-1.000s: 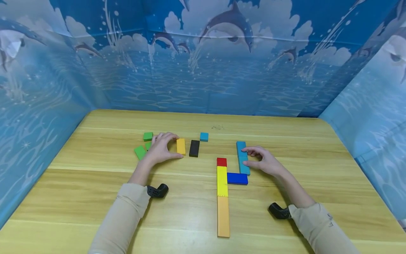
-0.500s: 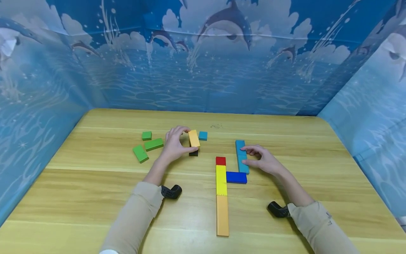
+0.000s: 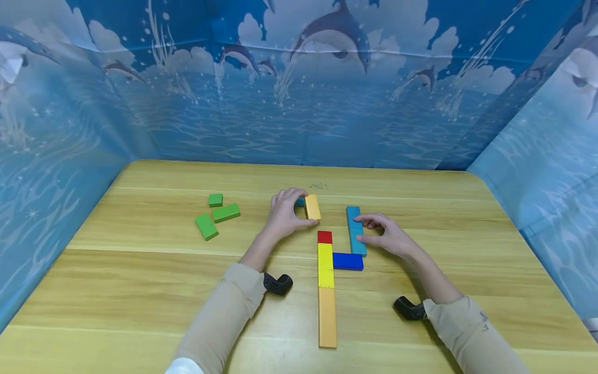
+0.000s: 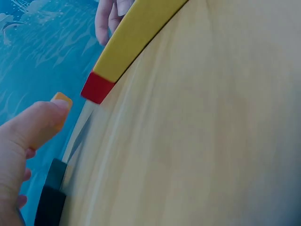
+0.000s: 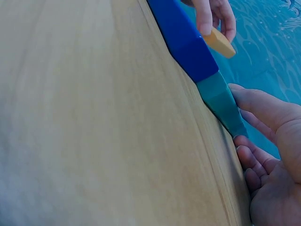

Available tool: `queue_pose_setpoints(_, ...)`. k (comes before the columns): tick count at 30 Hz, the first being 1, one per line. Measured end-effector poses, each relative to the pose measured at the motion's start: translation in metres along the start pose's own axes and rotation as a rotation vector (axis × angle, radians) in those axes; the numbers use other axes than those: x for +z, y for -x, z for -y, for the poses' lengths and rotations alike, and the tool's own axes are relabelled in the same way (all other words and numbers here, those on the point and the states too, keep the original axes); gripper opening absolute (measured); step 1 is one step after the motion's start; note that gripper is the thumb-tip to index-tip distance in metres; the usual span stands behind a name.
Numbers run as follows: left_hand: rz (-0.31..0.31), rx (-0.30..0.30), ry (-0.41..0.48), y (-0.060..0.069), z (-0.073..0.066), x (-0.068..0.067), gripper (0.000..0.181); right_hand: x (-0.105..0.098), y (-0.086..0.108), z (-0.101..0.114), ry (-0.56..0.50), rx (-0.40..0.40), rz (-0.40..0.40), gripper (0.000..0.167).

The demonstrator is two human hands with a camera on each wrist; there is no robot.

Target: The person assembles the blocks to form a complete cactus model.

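Note:
My left hand (image 3: 285,214) pinches an orange-yellow block (image 3: 312,207) between thumb and fingers, just above and left of the red block (image 3: 324,237). In the left wrist view the thumb covers much of that block (image 4: 61,100). My right hand (image 3: 392,236) rests its thumb and fingertips on two light blue blocks (image 3: 354,217) laid end to end. Their near end meets a dark blue block (image 3: 348,261), which abuts the side of a yellow block (image 3: 325,265). Red, yellow and a long tan block (image 3: 327,317) form one line.
Three green blocks (image 3: 226,212) lie at the left of the wooden table (image 3: 117,291). Behind my left hand a small blue block (image 3: 299,202) is partly hidden. The black block (image 4: 50,207) shows in the left wrist view. A dolphin-print curtain (image 3: 299,124) surrounds the back and sides.
My left hand has lifted the orange-yellow block and carried it right, past the black block and over toward the red one. My right hand has stayed at the light blue blocks.

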State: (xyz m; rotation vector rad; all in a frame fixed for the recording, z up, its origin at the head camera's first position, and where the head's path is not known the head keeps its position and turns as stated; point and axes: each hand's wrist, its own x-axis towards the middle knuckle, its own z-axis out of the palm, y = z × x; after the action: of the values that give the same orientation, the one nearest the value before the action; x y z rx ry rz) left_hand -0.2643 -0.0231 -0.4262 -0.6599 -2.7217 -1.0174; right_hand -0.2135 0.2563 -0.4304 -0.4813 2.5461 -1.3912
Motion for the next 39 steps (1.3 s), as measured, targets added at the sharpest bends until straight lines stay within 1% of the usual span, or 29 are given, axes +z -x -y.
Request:
queue_pose_setpoints(4, 0.036, -0.003, -0.020, -0.003, -0.004, 0.005, 0.067, 0.000, -0.001, -0.002, 0.005, -0.006, -0.001, 0.044)
queue_pose_setpoints(9, 0.079, 0.009, -0.043, -0.007, -0.007, 0.011, 0.068, 0.000, -0.001, -0.002, 0.016, -0.002, -0.003, 0.044)
queue_pose_setpoints(13, 0.108, 0.018, -0.087, -0.009, -0.009, 0.014, 0.067, 0.001, -0.001, 0.000, 0.009, 0.001, 0.000, 0.044)
queue_pose_setpoints(17, 0.136, 0.022, -0.122, -0.010, -0.010, 0.016, 0.068, 0.001, -0.001, -0.001, 0.004, -0.001, 0.001, 0.043)
queue_pose_setpoints(25, 0.166, 0.012, -0.160, -0.011, -0.009, 0.018, 0.070, 0.000, -0.001, -0.001, 0.003, -0.003, -0.002, 0.043)
queue_pose_setpoints(30, 0.196, 0.001, -0.164, -0.011, -0.010, 0.016, 0.070, 0.000, -0.001, -0.001, 0.002, -0.006, 0.000, 0.043)
queue_pose_setpoints(34, 0.208, 0.009, -0.159, -0.011, -0.010, 0.015, 0.065, 0.000, -0.001, -0.001, 0.003, -0.006, -0.001, 0.043)
queue_pose_setpoints(39, 0.202, 0.021, -0.171, -0.011, -0.009, 0.016, 0.051, 0.000, 0.000, -0.001, -0.003, 0.000, -0.001, 0.044)
